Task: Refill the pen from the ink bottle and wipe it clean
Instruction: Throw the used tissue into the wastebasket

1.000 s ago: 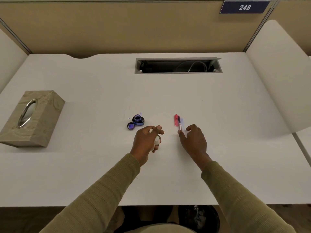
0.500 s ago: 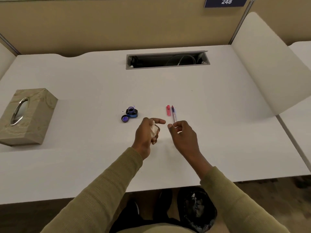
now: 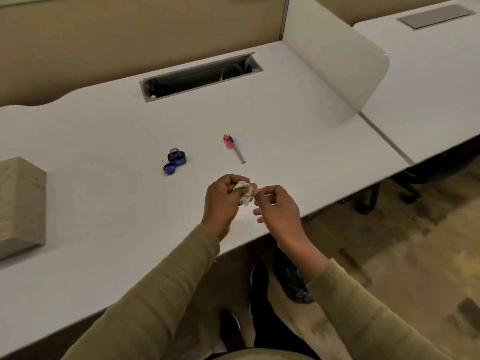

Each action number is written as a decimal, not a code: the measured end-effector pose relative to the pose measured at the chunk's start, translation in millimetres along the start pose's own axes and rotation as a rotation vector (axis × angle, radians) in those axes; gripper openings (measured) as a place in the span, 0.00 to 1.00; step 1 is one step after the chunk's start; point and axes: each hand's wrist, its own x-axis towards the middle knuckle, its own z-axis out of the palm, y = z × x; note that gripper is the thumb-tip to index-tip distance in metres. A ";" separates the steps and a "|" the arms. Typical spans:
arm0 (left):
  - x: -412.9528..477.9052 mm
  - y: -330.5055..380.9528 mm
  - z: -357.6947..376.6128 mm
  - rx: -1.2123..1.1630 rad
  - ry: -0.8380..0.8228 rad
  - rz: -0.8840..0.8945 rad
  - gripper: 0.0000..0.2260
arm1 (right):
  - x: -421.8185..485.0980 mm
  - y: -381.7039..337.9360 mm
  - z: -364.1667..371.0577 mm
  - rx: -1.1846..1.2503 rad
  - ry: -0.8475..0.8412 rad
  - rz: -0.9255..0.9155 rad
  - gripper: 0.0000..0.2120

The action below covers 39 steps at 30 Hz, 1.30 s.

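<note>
Pen (image 3: 237,151) lies on the desk (image 3: 298,131) w/ its red cap (image 3: 227,141) touching alongside, well apart from both hands; a sec ago the right hand (image 3: 278,211) was on it, now it's let go. Head view only: left hand (image 3: 223,198) is clamped on a crumpled tissue (image 3: 244,191); right-hand fingers are loosely curled, thumb and forefinger meeting the wad, prob wiping ink off fingertips. Ink bottle (image 3: 177,157) sits open, its lid (image 3: 169,168) just beside. Looks like refill & wipe are done; capping remains.
</note>
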 end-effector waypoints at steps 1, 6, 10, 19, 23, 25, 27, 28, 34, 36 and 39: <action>-8.3 -0.4 1.7 0.011 -0.008 0.020 0.08 | -11.3 2.2 -1.5 0.057 0.001 0.039 0.16; -51.1 -5.9 18.8 -0.020 -0.071 0.055 0.07 | -51.4 17.8 -12.9 0.426 -0.025 0.231 0.21; -72.7 -17.9 36.9 0.068 -0.115 0.062 0.05 | -69.6 33.7 -29.1 0.577 0.045 0.249 0.20; -103.6 -44.0 78.5 0.393 -0.443 0.341 0.17 | -80.3 74.3 -78.1 0.646 0.214 0.255 0.11; -112.3 -58.8 97.8 0.465 -0.509 0.328 0.17 | -88.8 95.8 -105.7 0.594 0.256 0.238 0.05; -116.5 -65.7 109.1 0.492 -0.449 0.354 0.11 | -90.6 109.7 -120.5 0.530 0.269 0.208 0.04; -119.2 -74.4 121.3 0.530 -0.398 0.359 0.05 | -90.5 127.2 -135.0 0.454 0.286 0.174 0.03; -120.2 -80.4 128.4 0.547 -0.390 0.348 0.03 | -89.6 137.1 -142.2 0.399 0.296 0.155 0.03; -120.9 -133.6 162.0 0.700 -0.357 0.220 0.12 | -73.6 204.6 -169.9 0.000 0.388 0.091 0.03; -115.4 -155.1 169.2 0.749 -0.378 0.179 0.12 | -65.8 230.2 -172.7 -0.088 0.415 0.083 0.04; -101.0 -189.9 177.4 0.840 -0.409 0.151 0.10 | -51.0 269.3 -170.3 -0.159 0.412 0.081 0.05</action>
